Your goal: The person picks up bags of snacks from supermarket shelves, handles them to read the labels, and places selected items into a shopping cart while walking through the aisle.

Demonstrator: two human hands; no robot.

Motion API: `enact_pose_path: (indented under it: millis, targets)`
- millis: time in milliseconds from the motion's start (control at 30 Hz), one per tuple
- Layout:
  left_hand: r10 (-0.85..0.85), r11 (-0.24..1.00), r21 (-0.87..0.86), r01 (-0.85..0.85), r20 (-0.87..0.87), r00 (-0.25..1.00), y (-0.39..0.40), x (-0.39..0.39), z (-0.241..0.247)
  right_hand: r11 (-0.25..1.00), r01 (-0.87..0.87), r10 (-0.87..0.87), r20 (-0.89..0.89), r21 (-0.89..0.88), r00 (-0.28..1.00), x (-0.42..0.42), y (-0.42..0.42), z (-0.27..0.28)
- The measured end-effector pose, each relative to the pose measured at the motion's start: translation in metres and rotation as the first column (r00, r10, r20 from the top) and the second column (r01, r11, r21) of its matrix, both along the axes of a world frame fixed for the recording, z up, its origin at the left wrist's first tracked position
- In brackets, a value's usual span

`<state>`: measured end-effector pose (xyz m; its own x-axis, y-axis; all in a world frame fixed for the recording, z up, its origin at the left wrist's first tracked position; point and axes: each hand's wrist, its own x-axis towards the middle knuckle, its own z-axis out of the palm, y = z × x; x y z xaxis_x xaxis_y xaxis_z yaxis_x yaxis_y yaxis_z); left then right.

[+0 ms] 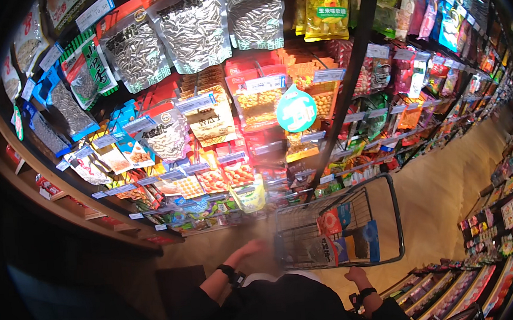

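A wire shopping cart [396, 215] stands before me, holding several snack packets. Among them are a red-and-blue packet [330, 224], a dark packet with a blue end [371, 241] and a silver-grey bag [323, 252]. My left hand [250, 248] reaches toward the cart's left end, apart from the shelves; its fingers are blurred and nothing shows in them. Close by the cart's near rim, my right hand [356, 275] has its fingers curled. Whether it grips the rim is unclear. Each wrist wears a black band.
Ahead, racks carry hanging bags of sunflower seeds [191, 28], nuts [256, 95] and yellow candy [326, 14]. A dark upright post [349, 82] divides them. Wooden shelf edges [62, 191] curve along the left. Wooden floor [436, 183] runs rightward, past low display shelves [453, 293].
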<state>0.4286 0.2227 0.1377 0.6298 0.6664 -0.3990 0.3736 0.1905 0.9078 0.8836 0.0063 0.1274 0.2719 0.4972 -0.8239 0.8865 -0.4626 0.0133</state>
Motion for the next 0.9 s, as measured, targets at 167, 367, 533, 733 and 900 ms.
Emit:
enact_pose_path:
  millis: [167, 367, 533, 733, 900]
  targets:
    - [0.258, 0.922, 0.239, -0.305, 0.208, 0.943, 0.073, -0.010, 0.147, 0.907, -0.227, 0.370, -0.414, 0.354, 0.832, -0.029, 0.125, 0.061]
    - [0.558, 0.161, 0.642, -0.749, 0.567, 0.606, 0.168, -0.021, 0.276, 0.676, 0.331, 0.569, -0.752, 0.658, 0.333, -0.179, 0.329, 0.237]
    - [0.660, -0.025, 0.636, -0.772, 0.590, 0.465, 0.224, -0.023, 0.303, 0.527, 0.608, 0.591, -0.771, 0.593, 0.239, -0.281, 0.435, 0.315]
    - [0.605, 0.233, 0.381, -0.895, 0.664, 0.440, 0.269, -0.038, 0.271, 0.374, 0.679, 0.637, -0.708, 0.631, 0.306, -0.334, 0.496, 0.294]
    - [0.571, 0.212, 0.490, -0.845, 0.640, 0.514, 0.258, -0.053, 0.275, 0.137, 0.692, 0.596, -0.618, 0.708, 0.513, -0.341, 0.496, 0.289]
